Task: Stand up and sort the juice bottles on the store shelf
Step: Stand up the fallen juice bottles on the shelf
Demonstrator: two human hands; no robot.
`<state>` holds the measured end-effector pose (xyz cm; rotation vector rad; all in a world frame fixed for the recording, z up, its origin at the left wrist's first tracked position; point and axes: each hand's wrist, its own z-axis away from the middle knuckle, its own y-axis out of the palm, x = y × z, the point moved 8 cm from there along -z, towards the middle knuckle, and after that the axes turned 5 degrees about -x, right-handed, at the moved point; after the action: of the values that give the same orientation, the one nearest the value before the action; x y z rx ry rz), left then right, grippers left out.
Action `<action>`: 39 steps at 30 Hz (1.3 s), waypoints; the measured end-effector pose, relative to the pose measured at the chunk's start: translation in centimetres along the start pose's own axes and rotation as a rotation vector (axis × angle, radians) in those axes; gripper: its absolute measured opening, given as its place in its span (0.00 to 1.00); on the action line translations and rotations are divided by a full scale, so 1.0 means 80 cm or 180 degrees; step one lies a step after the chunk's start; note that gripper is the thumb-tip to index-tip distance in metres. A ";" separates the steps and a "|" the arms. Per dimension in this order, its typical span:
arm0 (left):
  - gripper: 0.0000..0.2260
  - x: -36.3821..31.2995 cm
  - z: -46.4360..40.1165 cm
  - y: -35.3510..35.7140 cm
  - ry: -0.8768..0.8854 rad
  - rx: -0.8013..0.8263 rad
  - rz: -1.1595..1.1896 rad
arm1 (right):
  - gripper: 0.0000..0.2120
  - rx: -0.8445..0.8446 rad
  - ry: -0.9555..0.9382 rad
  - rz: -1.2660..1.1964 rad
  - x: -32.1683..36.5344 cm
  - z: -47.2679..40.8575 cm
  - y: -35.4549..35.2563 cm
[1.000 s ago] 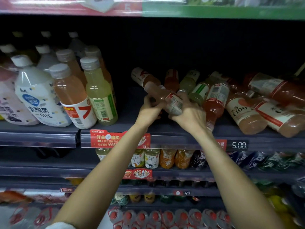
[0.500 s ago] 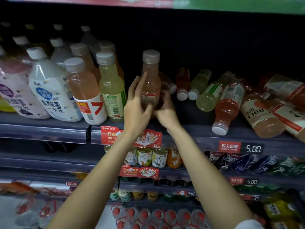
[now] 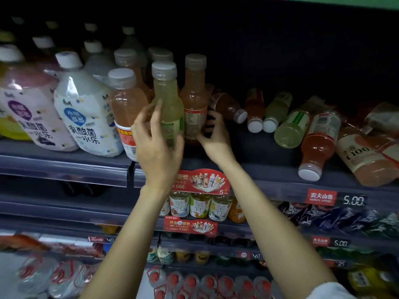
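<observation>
Nearby, price tag (image 3: 353,200) reads "5.00".

Dim store light falls from the front, leaving the back of the shelf (image 3: 269,169) above the bottles nearly black. Wide-angle bending curves the shelf edge toward the corners. Everything left and below it looks soft and smeared.
</observation>
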<state>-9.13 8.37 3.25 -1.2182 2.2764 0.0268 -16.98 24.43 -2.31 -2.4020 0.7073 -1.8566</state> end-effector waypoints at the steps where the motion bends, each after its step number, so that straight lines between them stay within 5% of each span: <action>1: 0.29 0.000 -0.001 0.003 0.0033 0.0022 -0.0111 | 0.30 0.0032 -0.0011 0.0019 0.000 0.001 0.000; 5: 0.34 0.001 0.003 0.020 0.0215 0.0164 -0.0578 | 0.24 0.0396 -0.0249 0.0569 0.008 -0.006 -0.019; 10: 0.32 0.000 0.011 0.024 0.0237 0.0113 -0.0660 | 0.19 -0.0013 -0.1037 0.3373 0.011 -0.057 -0.074; 15: 0.32 -0.002 0.013 0.026 0.0205 0.0162 -0.0710 | 0.18 0.0373 -0.0946 0.4114 -0.019 -0.077 -0.072; 22: 0.23 -0.046 0.039 0.008 0.0287 -0.0246 -0.0205 | 0.19 0.0571 -0.1245 0.4114 -0.007 -0.036 -0.063; 25: 0.21 -0.071 0.057 0.027 0.0488 0.0265 0.0118 | 0.20 0.0755 -0.1280 0.3790 0.001 0.002 -0.071; 30: 0.30 -0.076 0.078 0.093 0.0066 0.1941 0.0313 | 0.20 0.1019 -0.1472 0.2807 0.021 0.049 -0.118; 33: 0.33 -0.079 0.082 0.106 -0.0251 0.1885 0.0130 | 0.21 0.0907 -0.1308 0.2232 0.022 0.041 -0.145; 39: 0.33 -0.082 0.089 0.117 -0.0614 0.1727 -0.0213 | 0.29 0.0821 -0.1611 0.2435 0.010 -0.004 -0.133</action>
<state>-10.28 20.79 -1.82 -0.9513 1.8981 -0.4494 -13.51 33.75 1.59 -1.9008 1.0426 -0.9322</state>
